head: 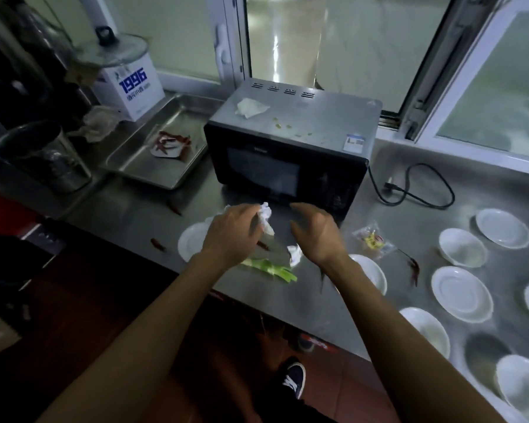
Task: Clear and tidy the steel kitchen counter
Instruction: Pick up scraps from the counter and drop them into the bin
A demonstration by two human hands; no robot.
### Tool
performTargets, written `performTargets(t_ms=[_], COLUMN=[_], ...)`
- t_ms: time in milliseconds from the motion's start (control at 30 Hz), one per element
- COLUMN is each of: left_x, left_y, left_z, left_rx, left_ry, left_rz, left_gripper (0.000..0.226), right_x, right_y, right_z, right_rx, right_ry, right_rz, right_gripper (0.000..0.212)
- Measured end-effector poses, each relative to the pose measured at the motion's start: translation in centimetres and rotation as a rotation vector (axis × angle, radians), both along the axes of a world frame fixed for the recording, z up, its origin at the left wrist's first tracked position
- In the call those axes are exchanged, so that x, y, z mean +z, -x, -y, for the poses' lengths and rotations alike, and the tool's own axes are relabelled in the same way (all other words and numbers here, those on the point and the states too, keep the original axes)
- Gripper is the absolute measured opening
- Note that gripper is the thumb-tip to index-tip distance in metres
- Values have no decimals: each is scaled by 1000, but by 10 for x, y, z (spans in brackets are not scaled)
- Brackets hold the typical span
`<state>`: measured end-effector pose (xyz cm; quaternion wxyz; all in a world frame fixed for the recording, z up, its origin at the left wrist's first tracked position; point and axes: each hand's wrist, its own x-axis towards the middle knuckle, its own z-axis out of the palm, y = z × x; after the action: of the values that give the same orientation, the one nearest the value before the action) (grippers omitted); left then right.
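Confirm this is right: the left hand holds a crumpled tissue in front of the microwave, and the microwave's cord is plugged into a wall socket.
Not quite. The head view shows the cord lying loose on the counter, its plug unconnected. The left hand does hold the tissue before the microwave.

The table (409, 209) is dull grey steel. White saucers (461, 294) fill the frame's right side; red chillies (173, 143) lie upper left. The microwave (290, 148) is black and grey, the scallion (275, 270) pale green, the box (132, 87) white with blue "1996".
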<state>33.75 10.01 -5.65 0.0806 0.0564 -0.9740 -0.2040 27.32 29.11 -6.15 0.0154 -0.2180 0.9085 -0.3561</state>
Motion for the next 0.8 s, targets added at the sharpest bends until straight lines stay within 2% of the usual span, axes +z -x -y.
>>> performTargets(t_ms=[100, 233, 333, 500, 800], left_x=[8, 16, 22, 28, 41], left_y=[27, 53, 72, 107, 181], left_z=[17, 41, 57, 80, 147], left_rx=[67, 93, 88, 39, -69], left_ry=[1, 39, 58, 25, 18], left_rz=[-13, -20, -44, -90, -175], left_gripper=[48, 49, 47, 47, 44], right_x=[12, 23, 29, 37, 56], right_y=[27, 56, 75, 110, 173], right_z=[18, 35, 49, 76, 145], right_rx=[43, 70, 87, 49, -26], right_ry=[19, 40, 62, 19, -95], right_rz=[-47, -108, -179, -204, -261], right_gripper=[33, 34, 27, 41, 38])
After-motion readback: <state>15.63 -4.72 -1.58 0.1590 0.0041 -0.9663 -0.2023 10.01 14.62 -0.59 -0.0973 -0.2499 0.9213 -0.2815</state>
